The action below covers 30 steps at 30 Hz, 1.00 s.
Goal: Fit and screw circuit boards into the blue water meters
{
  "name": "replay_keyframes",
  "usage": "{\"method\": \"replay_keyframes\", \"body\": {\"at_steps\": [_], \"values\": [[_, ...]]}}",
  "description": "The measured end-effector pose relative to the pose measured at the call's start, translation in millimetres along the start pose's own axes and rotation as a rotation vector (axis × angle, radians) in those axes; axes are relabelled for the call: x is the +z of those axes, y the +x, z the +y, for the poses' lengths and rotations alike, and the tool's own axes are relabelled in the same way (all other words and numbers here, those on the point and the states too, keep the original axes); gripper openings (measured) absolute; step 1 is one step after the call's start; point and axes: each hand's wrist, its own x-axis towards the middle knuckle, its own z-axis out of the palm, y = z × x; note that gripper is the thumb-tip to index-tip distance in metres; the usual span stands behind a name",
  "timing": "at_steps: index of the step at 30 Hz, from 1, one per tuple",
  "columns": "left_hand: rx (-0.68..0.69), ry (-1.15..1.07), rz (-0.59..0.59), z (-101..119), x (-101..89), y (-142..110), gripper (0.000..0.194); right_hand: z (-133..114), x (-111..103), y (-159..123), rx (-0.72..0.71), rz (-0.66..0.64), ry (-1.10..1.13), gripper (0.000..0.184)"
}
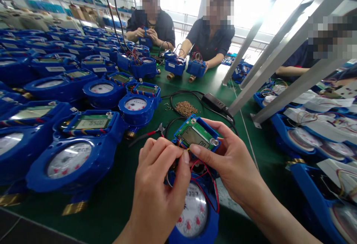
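Note:
A blue water meter [192,210] with a white dial stands in front of me, partly behind my left hand. Above its dial my right hand [228,158] grips a small blue housing with a green circuit board and LCD [195,134], tilted towards me. The thumb of that hand presses near the housing's lower edge. My left hand [161,177] pinches thin coloured wires [185,150] at this same edge; its fingertips hide their ends. Red and black wires [213,184] loop down beside the dial.
Many blue water meters [75,158] fill the left side; more with white parts [309,140] stand right. Red-handled cutters [147,134], a pile of small brass screws [186,108] and a black adapter [214,102] lie ahead. Grey posts [267,73] rise at right. Co-workers [209,39] sit opposite.

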Motion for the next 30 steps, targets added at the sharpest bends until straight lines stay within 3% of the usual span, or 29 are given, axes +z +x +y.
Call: {"method": "replay_keyframes", "body": {"at_steps": [17,24,30], "values": [[0.006,0.089,0.122,1.8,0.1,-1.2,0.017,-2.1,3.7,0.0,0.011,0.012,-0.035,0.061],[-0.066,0.038,0.101,0.9,2.5,-1.1,0.017,1.0,3.2,-0.9,-0.018,0.026,-0.088,0.062],[-0.112,-0.081,-0.002,1.2,-0.1,-2.8,0.015,0.7,1.2,-1.3,-0.023,0.036,-0.049,0.061]]}}
